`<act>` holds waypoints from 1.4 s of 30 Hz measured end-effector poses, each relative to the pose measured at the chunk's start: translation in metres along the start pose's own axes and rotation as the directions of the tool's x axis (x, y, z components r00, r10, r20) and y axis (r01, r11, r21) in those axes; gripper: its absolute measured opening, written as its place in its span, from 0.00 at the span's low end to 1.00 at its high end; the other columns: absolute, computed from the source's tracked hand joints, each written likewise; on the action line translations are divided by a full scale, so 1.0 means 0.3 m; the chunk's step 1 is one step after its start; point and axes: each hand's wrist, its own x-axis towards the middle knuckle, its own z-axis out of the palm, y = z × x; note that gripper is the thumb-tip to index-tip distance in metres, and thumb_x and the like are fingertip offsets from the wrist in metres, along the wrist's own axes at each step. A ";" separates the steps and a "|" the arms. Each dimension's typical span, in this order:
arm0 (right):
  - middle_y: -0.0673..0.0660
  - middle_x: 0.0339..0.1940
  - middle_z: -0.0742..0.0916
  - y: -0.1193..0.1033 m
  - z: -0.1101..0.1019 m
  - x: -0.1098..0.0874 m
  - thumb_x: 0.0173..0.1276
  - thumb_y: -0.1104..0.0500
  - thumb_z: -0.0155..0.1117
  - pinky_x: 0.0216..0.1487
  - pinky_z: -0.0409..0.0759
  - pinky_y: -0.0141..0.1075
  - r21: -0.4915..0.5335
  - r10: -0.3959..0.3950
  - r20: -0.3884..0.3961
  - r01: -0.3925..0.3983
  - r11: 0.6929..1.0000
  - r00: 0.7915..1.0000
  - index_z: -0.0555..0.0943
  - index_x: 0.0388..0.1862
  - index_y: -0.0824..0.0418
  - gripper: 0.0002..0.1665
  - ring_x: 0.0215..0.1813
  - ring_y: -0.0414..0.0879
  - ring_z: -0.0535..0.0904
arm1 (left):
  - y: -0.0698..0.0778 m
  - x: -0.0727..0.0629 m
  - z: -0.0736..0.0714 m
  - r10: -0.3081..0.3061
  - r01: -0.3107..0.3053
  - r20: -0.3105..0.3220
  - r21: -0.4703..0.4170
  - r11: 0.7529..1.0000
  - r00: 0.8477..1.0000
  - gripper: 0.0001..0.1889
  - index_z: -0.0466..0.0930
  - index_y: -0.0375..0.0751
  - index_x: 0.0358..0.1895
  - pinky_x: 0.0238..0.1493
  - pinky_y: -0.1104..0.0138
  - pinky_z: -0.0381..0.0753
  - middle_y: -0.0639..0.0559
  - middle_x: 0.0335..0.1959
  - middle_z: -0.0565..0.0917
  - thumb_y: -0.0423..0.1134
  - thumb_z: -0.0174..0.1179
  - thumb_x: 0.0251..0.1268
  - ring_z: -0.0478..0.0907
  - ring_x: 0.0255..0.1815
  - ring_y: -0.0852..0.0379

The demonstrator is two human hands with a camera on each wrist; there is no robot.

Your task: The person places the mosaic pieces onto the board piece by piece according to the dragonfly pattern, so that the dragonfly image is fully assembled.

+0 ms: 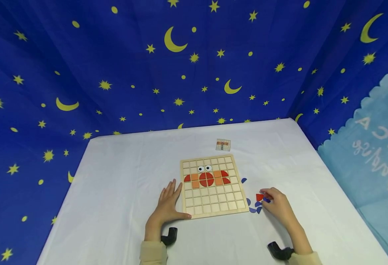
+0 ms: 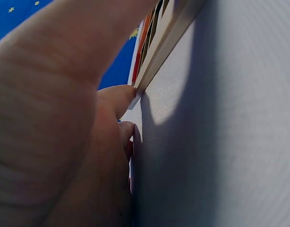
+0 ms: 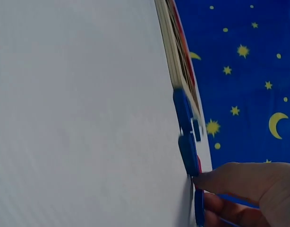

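Observation:
My left hand (image 1: 165, 206) lies with fingers spread along the left side of a square wooden grid board (image 1: 210, 209), thumb at its front left corner. On the board, red quarter-circles (image 1: 206, 179), orange squares (image 1: 195, 181) and two round eye pieces (image 1: 205, 168) form a figure. To the right of the board, my right hand (image 1: 278, 206) pinches a red quarter-circle piece (image 1: 259, 197) between thumb and fingertips, low at the table. Several blue half-circle pieces (image 1: 252, 210) lie around it; one blue piece (image 3: 199, 208) is right by the fingers in the right wrist view.
Behind the board lies a small pattern card (image 1: 223, 144) with a similar figure. Another blue half-circle (image 1: 244, 180) sits near the board's right edge. A white cloth covers the table (image 1: 130, 165). Blue star-and-moon curtains (image 1: 140, 66) hang behind it. Black wrist mounts (image 1: 170, 236) sit under both forearms.

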 end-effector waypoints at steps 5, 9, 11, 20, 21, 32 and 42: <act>0.54 0.26 0.81 -0.026 0.023 -0.002 0.51 0.65 0.72 0.32 0.74 0.35 -0.036 0.006 -0.025 -0.007 0.999 1.000 0.84 0.31 0.67 0.08 0.30 0.43 0.73 | 0.000 0.000 -0.008 -0.003 0.003 -0.002 0.001 1.000 1.000 0.65 0.49 0.39 0.75 0.77 0.46 0.35 0.39 0.78 0.43 0.57 0.78 0.29 0.37 0.79 0.40; 0.53 0.25 0.80 -0.034 0.037 -0.001 0.53 0.63 0.73 0.31 0.73 0.33 -0.017 0.006 -0.043 -0.007 1.000 0.999 0.82 0.22 0.62 0.07 0.30 0.42 0.72 | -0.004 0.001 -0.006 -0.010 0.010 0.003 0.006 1.000 1.000 0.66 0.49 0.40 0.75 0.77 0.46 0.35 0.39 0.79 0.42 0.58 0.78 0.29 0.36 0.79 0.40; 0.52 0.25 0.80 -0.029 0.039 -0.002 0.53 0.64 0.73 0.31 0.74 0.32 0.014 0.004 -0.048 -0.003 1.000 0.999 0.81 0.21 0.61 0.08 0.31 0.42 0.73 | -0.004 0.001 -0.003 -0.017 0.017 0.013 0.010 1.000 1.000 0.66 0.49 0.41 0.76 0.78 0.47 0.34 0.40 0.79 0.41 0.58 0.78 0.29 0.36 0.80 0.41; 0.51 0.28 0.85 -0.021 0.046 -0.004 0.53 0.66 0.72 0.33 0.78 0.30 0.143 -0.025 0.035 0.019 0.989 0.999 0.82 0.38 0.64 0.12 0.32 0.36 0.77 | -0.002 -0.006 0.002 -0.004 0.004 0.012 -0.003 1.000 1.000 0.66 0.49 0.40 0.75 0.77 0.45 0.35 0.40 0.79 0.42 0.57 0.78 0.29 0.36 0.79 0.40; 0.50 0.27 0.85 -0.022 0.048 -0.003 0.54 0.66 0.71 0.32 0.78 0.29 0.165 -0.037 0.058 0.027 0.986 0.998 0.83 0.39 0.65 0.12 0.31 0.34 0.77 | -0.002 -0.006 0.001 -0.005 0.005 0.013 -0.002 1.000 1.000 0.66 0.49 0.40 0.75 0.77 0.45 0.35 0.40 0.79 0.42 0.57 0.78 0.29 0.36 0.79 0.41; 0.56 0.48 0.86 -0.003 0.059 0.029 0.50 0.69 0.73 0.50 0.81 0.45 0.111 -0.214 0.044 0.208 0.972 0.976 0.82 0.51 0.63 0.25 0.50 0.52 0.80 | -0.007 0.000 -0.002 -0.016 0.016 0.010 0.017 1.000 1.000 0.66 0.48 0.41 0.76 0.77 0.45 0.35 0.41 0.79 0.41 0.59 0.77 0.29 0.36 0.80 0.41; 0.52 0.40 0.87 -0.007 0.073 0.052 0.50 0.71 0.72 0.47 0.83 0.42 0.132 -0.208 0.027 0.202 0.970 0.978 0.83 0.46 0.62 0.21 0.45 0.49 0.81 | -0.001 -0.002 -0.005 -0.008 0.007 0.012 0.003 1.000 1.000 0.65 0.48 0.41 0.76 0.77 0.45 0.35 0.40 0.79 0.41 0.59 0.77 0.30 0.36 0.80 0.41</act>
